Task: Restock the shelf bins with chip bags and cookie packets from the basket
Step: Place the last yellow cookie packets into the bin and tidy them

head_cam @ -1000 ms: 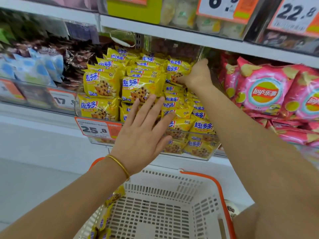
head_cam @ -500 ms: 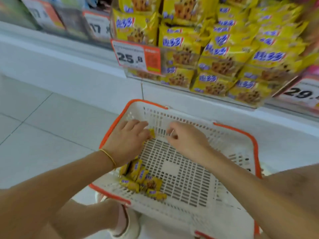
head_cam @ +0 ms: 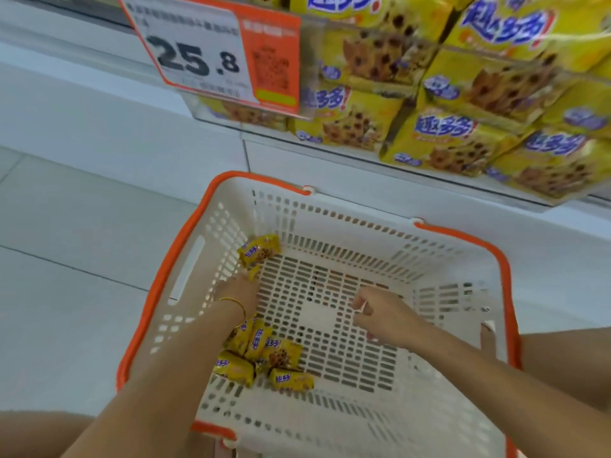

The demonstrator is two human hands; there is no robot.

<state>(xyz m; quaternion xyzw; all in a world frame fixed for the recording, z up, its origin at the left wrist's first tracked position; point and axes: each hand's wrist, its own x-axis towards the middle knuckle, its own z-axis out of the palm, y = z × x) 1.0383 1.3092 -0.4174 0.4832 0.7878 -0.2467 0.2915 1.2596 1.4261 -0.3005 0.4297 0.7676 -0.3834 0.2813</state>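
Observation:
A white basket with an orange rim (head_cam: pixel 463 236) stands on the floor below the shelf. My left hand (head_cam: pixel 238 292) is down inside it at the far left corner, its fingers closed on a yellow cookie packet (head_cam: pixel 259 252). Several more yellow cookie packets (head_cam: pixel 264 357) lie on the basket floor beside my left wrist. My right hand (head_cam: pixel 380 315) hovers over the middle of the basket floor with loosely curled fingers and holds nothing. The clear shelf bin (head_cam: pixel 413 160) above is packed with the same yellow cookie packets (head_cam: pixel 443 137).
An orange-and-white price tag reading 25.8 (head_cam: pixel 211 51) hangs on the bin's front at upper left. A white shelf base (head_cam: pixel 132 120) runs behind the basket. Pale floor tiles (head_cam: pixel 66 259) lie to the left.
Both hands came down from the shelf bin into the basket. My left hand has since reached toward the far left corner and taken a packet; my right hand drifted right.

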